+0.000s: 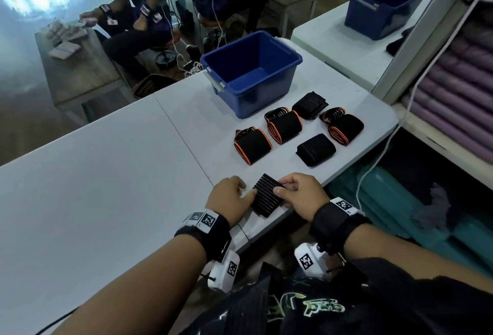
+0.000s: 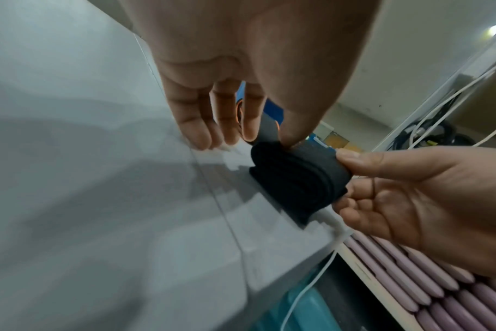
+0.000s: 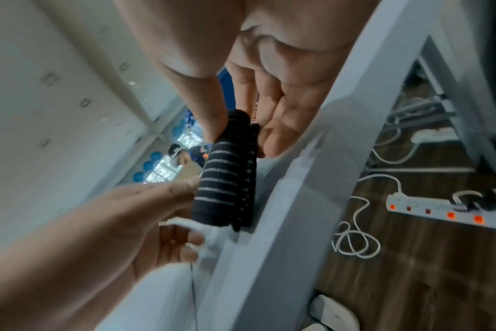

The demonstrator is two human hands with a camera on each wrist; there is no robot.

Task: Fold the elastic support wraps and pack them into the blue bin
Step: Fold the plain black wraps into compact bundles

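A black ribbed elastic wrap (image 1: 266,196), folded into a small pad, is held at the near edge of the white table (image 1: 106,174). My left hand (image 1: 246,193) pinches its left end, thumb on top. My right hand (image 1: 280,188) pinches the right end between thumb and fingers. The left wrist view shows the wrap (image 2: 295,181) raised a little off the table between both hands. In the right wrist view its pale stripes (image 3: 224,179) show. The open blue bin (image 1: 250,68) stands further back and looks empty. Folded wraps lie before it: three orange-trimmed (image 1: 252,145) (image 1: 284,126) (image 1: 344,128), two black (image 1: 316,149) (image 1: 310,105).
A second blue bin (image 1: 384,6) sits on another table at the back right. Shelves with purple folded items (image 1: 458,100) stand to the right, and a white cable (image 1: 378,158) hangs past the table corner. People sit at the back left (image 1: 138,14). A power strip (image 3: 445,210) lies on the floor.
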